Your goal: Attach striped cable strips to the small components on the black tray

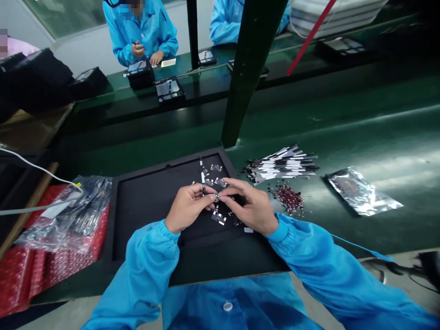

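Observation:
My left hand [189,205] and my right hand [252,206] meet over a black foam tray [144,215], fingertips almost touching. Both are closed in a pinch around a tiny light part [217,197] between them. A thin black-and-white flex cable [203,178] rises from my left fingers. The fingers hide how cable and part relate. Several small black-and-white electronic pieces [219,217] lie in the tray around my hands. To the right are a heap of flex cables [283,164] and a pile of tiny components with reddish wires [289,198].
A silver antistatic bag [362,190] lies on the green bench at right. Clear bags [74,215] rest on red bubble wrap [65,270] at left. A dark green post [242,78] stands beyond the tray. Across the bench, a person in blue [142,32] works beside black trays [169,90].

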Demonstrator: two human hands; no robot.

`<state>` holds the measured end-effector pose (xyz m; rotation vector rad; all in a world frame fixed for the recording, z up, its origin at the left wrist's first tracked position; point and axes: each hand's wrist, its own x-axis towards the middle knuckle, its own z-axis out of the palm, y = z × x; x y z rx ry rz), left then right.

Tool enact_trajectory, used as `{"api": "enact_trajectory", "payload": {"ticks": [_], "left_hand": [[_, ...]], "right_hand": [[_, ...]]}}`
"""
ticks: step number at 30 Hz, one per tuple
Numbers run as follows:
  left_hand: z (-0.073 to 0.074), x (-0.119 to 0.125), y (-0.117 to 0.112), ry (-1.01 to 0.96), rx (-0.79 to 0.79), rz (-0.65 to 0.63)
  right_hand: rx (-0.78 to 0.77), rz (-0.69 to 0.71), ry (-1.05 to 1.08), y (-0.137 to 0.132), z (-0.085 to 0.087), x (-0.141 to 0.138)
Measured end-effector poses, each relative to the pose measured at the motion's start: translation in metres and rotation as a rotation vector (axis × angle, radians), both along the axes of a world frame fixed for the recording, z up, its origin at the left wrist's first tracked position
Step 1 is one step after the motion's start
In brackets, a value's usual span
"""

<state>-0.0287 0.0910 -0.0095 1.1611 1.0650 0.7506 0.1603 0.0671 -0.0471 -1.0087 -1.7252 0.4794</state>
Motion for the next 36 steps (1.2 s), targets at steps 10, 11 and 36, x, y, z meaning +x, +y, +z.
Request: {"api": "enact_trajectory", "payload": {"ticks": [10,11,36], "left_hand": [[-0.0013,-0.0014,0.0012,0.065,0.050,-0.016],[-0.0017,-0.0017,0.0013,0.071,0.052,-0.018],[-0.0037,-0.0003,-0.0032,0.280,0.303,-0.039]], "right_hand": [[-0.049,-0.026,-0.002,-0.0002,-0.0019,0.0001],[-0.047,-0.025,0.000,-0.0002,-0.0021,0.0002],[-0.346,0.131,0.171,0.0027,0.0018,0.0050]]}}
